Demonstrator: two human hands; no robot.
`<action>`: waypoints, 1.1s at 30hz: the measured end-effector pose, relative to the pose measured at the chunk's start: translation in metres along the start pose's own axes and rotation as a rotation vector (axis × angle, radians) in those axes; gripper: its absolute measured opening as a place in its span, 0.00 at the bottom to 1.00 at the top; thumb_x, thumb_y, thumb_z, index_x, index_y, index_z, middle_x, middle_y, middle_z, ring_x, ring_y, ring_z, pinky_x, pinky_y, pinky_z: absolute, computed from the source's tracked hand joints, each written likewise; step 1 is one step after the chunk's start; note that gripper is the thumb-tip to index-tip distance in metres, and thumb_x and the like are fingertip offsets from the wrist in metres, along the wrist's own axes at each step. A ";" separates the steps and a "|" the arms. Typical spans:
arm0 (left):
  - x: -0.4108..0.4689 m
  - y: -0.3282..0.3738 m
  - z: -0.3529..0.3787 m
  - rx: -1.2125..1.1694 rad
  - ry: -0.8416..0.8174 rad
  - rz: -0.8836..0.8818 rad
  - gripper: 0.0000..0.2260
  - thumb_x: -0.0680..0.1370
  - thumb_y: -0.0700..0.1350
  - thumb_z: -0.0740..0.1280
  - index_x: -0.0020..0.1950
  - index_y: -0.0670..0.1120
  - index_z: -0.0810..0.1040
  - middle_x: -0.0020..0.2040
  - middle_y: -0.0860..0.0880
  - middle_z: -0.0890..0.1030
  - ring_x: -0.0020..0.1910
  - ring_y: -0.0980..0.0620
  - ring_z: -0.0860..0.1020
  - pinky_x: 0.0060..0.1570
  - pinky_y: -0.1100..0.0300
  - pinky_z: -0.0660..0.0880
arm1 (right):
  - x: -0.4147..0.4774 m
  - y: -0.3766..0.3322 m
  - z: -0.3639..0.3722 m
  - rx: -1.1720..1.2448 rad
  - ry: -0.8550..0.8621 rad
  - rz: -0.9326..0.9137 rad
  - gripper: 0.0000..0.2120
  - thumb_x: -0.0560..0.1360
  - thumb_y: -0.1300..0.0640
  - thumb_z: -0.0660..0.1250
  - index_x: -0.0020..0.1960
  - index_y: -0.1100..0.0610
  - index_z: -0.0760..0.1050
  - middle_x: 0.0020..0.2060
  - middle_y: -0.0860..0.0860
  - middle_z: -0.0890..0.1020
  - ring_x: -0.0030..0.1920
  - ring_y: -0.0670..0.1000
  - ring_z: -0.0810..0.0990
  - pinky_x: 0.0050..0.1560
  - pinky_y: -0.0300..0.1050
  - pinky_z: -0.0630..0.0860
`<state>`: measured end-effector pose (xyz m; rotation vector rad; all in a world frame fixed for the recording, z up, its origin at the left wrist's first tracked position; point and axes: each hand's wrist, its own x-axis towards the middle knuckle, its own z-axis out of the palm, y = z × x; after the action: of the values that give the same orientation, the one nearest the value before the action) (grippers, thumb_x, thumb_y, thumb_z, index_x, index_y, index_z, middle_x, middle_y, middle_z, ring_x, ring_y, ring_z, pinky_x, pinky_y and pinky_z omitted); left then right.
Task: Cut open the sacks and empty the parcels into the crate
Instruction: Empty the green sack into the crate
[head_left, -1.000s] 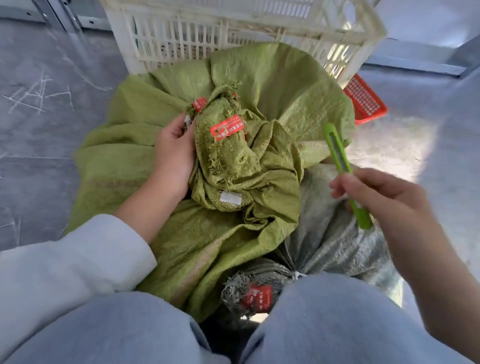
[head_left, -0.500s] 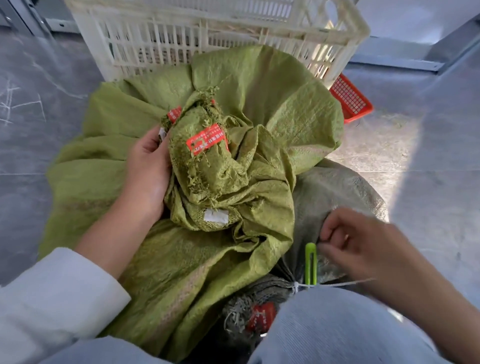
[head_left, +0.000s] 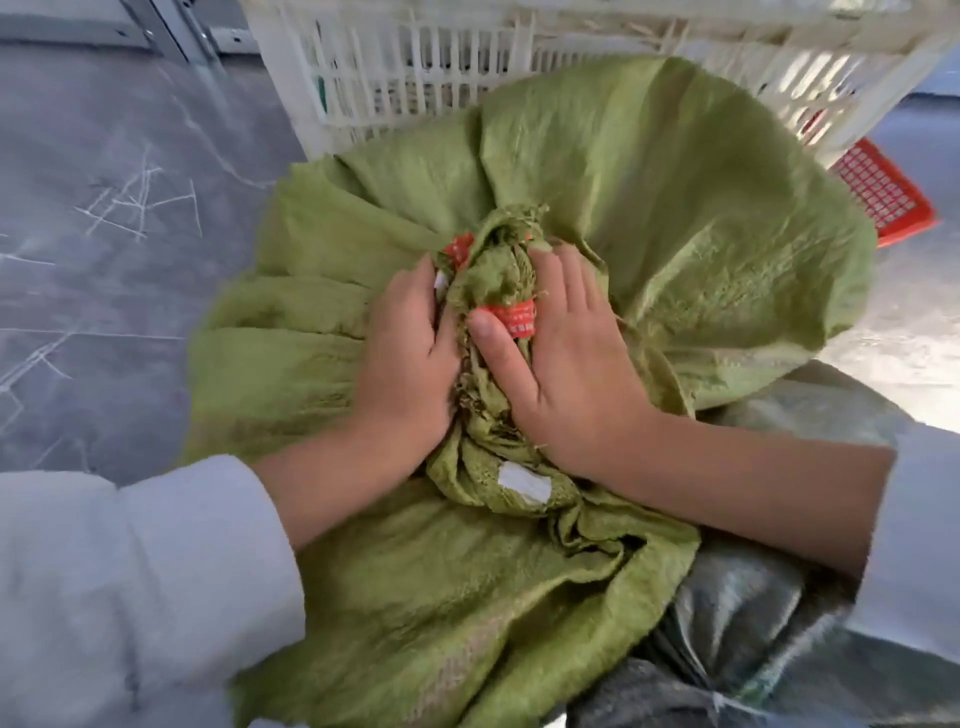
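A bulging green woven sack (head_left: 675, 218) lies on the floor in front of me, leaning against a white slatted plastic crate (head_left: 415, 62). Its bunched neck (head_left: 498, 270) carries red labels (head_left: 514, 318) and a white tag (head_left: 524, 483). My left hand (head_left: 405, 358) grips the neck from the left. My right hand (head_left: 566, 358) grips it from the right, thumb across the lower red label. A grey sack (head_left: 737, 613) lies under the green one at lower right. The green cutter is out of sight.
A red plastic basket (head_left: 883, 197) pokes out behind the crate's right corner. Grey floor with scratch marks (head_left: 104, 234) spreads to the left; a sunlit patch lies at right. My knees fill the bottom edge.
My right hand put the green cutter down near the grey sack, then came up to grasp the green sack's neck. The view has moved closer to the sack.
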<state>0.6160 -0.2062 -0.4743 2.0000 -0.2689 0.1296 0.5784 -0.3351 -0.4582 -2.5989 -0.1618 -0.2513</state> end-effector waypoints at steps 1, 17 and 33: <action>-0.001 0.000 0.003 0.050 0.004 0.031 0.13 0.79 0.44 0.57 0.56 0.38 0.75 0.48 0.38 0.79 0.50 0.40 0.77 0.51 0.40 0.73 | -0.003 0.007 0.006 0.047 0.030 -0.008 0.31 0.80 0.41 0.48 0.69 0.66 0.64 0.60 0.58 0.71 0.62 0.58 0.68 0.66 0.56 0.65; 0.016 0.004 0.021 0.522 -0.240 0.028 0.11 0.67 0.42 0.54 0.45 0.41 0.72 0.38 0.44 0.72 0.40 0.48 0.65 0.41 0.52 0.61 | 0.005 0.040 0.028 0.043 -0.111 0.164 0.44 0.78 0.37 0.36 0.50 0.71 0.78 0.45 0.65 0.76 0.48 0.58 0.68 0.53 0.51 0.66; -0.024 0.036 0.008 0.503 -0.202 -0.206 0.14 0.76 0.36 0.54 0.57 0.38 0.75 0.48 0.42 0.78 0.51 0.42 0.74 0.54 0.52 0.66 | -0.037 -0.018 0.004 -0.184 -0.229 0.429 0.34 0.78 0.41 0.43 0.73 0.64 0.60 0.61 0.61 0.71 0.59 0.60 0.70 0.62 0.53 0.67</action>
<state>0.5841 -0.2252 -0.4513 2.5325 -0.1655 -0.1528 0.5399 -0.3197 -0.4607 -2.7573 0.3531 0.1948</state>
